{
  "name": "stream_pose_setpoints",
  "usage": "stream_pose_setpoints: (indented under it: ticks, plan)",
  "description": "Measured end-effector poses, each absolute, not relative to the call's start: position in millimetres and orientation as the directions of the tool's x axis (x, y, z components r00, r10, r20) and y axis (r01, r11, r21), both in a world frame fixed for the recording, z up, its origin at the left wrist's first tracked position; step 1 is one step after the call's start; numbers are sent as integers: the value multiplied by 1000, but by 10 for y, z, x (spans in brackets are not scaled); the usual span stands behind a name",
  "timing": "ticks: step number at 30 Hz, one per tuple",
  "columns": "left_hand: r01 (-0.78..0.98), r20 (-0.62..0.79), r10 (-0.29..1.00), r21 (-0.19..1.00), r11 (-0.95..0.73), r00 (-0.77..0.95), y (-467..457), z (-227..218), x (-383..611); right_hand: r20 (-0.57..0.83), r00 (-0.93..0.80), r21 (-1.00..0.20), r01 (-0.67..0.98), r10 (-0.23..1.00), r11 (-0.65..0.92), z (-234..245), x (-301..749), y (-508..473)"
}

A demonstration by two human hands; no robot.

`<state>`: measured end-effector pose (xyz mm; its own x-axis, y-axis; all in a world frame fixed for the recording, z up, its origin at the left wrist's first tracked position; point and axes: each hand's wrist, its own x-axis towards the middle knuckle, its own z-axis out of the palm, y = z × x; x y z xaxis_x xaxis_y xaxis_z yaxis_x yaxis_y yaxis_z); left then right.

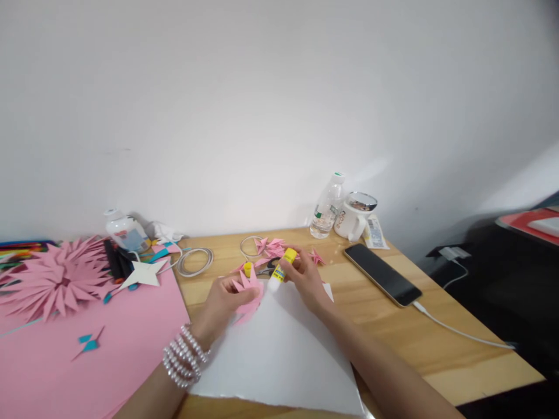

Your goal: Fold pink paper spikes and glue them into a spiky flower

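Observation:
Over the white sheet of paper (pixel 279 355), my left hand (pixel 225 305) pinches a pink folded paper piece (pixel 248 288) with pointed petals. My right hand (pixel 303 276) grips a yellow and white glue stick (pixel 282 270), its white end tilted down toward the paper piece, a little apart from it. A small yellow cap (pixel 247 269) stands just behind the pink piece. Scissors (pixel 267 267) lie behind the glue stick, partly hidden by it. More pink folded paper flowers (pixel 273 247) rest farther back near the wall.
At left, a large pink paper flower (pixel 61 282) and a white paper star (pixel 146 273) lie on pink sheets (pixel 144 343). A coiled cable (pixel 195 262) sits beside them. A water bottle (pixel 325 209), mug (pixel 351 218) and charging phone (pixel 382 273) occupy the right side.

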<state>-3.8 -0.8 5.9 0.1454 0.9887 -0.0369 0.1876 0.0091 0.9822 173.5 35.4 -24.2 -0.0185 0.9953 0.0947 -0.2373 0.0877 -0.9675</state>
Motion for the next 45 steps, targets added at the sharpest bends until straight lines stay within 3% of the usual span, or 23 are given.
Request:
stream_pose_setpoints:
  ticks: [2,5,8,11,16,23,29,38,45]
  plan:
    - [391,280,959,879,-274,43,-46,65,-20,3,28,-943,-332,1000,12,-232,1736,367]
    - [567,733,655,466,-679,183,-112,62,-16,-116,-15,-879,-463,993,-110,-223,1714,371]
    - [541,838,363,100,-835,406,-154,43,-52,-174,-111,-809,-551,978,-206,-199,1671,342]
    - [541,829,273,-42,-840,488,-158,12,-103,-171,-184,-763,-597,968,-248,-153,1635,289]
    - [555,822,264,-75,-828,505,-151,-13,-129,-36,-179,-814,-565,983,-133,-91,1629,202]
    - [577,845,286,-32,-816,452,-161,32,-102,147,-145,-939,-330,979,92,-133,1643,190]
    - [558,825,290,-36,-829,485,-163,21,-94,122,-1,-856,-507,993,105,-111,1637,203]
    - [611,856,325,14,-792,402,-169,20,-115,289,-158,-888,-413,944,203,-113,1627,147]
    - [555,842,313,19,-831,440,-166,26,-107,215,-55,-828,-540,975,152,-65,1654,174]
